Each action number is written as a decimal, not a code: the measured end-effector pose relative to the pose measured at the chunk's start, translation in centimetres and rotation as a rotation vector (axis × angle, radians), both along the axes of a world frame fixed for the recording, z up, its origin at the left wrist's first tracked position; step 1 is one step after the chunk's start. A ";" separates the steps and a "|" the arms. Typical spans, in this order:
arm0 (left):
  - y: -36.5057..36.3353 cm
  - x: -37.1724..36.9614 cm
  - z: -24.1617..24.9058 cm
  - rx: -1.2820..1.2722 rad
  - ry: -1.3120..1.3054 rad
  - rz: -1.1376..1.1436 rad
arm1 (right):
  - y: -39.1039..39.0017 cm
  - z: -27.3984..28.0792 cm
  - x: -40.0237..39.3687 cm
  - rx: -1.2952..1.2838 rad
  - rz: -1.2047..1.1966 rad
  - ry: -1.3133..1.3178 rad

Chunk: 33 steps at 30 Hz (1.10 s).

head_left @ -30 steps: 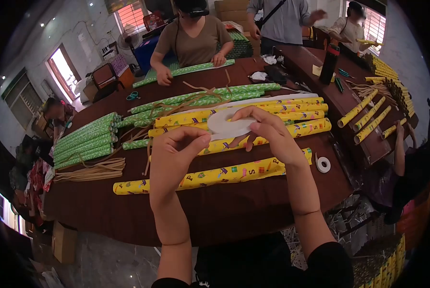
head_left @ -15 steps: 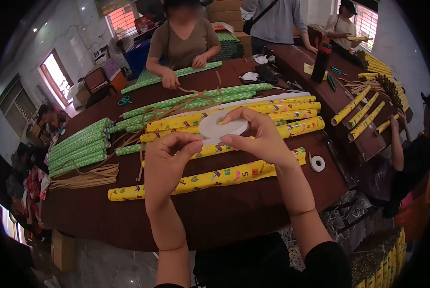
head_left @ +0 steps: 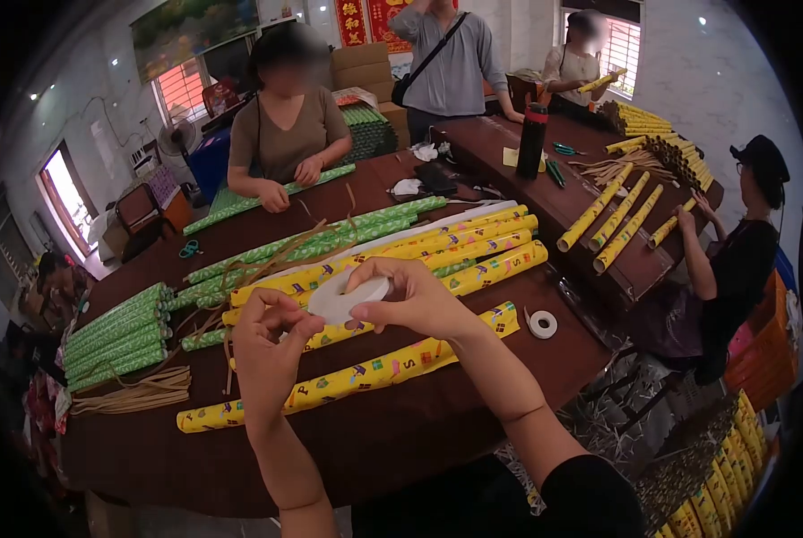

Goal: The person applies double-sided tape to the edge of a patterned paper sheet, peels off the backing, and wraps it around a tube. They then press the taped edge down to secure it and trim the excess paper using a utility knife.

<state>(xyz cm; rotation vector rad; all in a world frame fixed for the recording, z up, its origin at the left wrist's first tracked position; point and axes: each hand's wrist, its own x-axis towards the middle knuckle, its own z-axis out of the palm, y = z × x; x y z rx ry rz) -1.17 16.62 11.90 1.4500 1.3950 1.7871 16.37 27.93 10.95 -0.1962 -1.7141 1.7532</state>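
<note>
A roll of white tape (head_left: 348, 307) is held up over the table by my right hand (head_left: 415, 300), its thumb and fingers closed on the ring. My left hand (head_left: 271, 354) pinches thumb and forefinger together at the near left edge of that roll, where the tape's free end seems to be; the tips partly hide it. Below both hands a long yellow patterned roll (head_left: 392, 366) lies across the table. Several more yellow rolls (head_left: 500, 260) lie just behind my hands. Another small white tape roll (head_left: 541, 325) rests on the tabletop to the right.
Green patterned rolls (head_left: 119, 332) are stacked at left, beside flat brown strips (head_left: 137, 390). Teal-handled scissors (head_left: 190, 248) lie farther back. Across the table a person (head_left: 289, 134) handles a green roll. A dark bottle (head_left: 531, 142) stands on the right-hand table, where others work.
My view has tilted up and turned right, so the scene sits lower and farther left. Both hands stay at the tape roll; the white strip between my fingertips shows less now.
</note>
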 end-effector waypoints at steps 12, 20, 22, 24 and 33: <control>-0.3 -0.2 0.0 -0.091 0.154 -0.033 | 0.6 0.1 1.2 0.086 0.010 -0.111; -0.7 1.1 0.6 0.257 0.659 0.206 | 1.2 0.0 1.4 -0.081 0.347 0.090; -0.4 1.1 0.3 0.316 0.672 0.160 | 1.1 -0.4 0.9 -0.152 0.414 0.153; -0.2 1.3 -0.1 0.378 0.691 0.108 | 0.9 -1.2 0.1 -0.241 0.479 0.145; -0.5 1.2 -0.6 0.196 0.298 -0.150 | 0.1 -1.2 -0.7 -0.213 0.337 0.079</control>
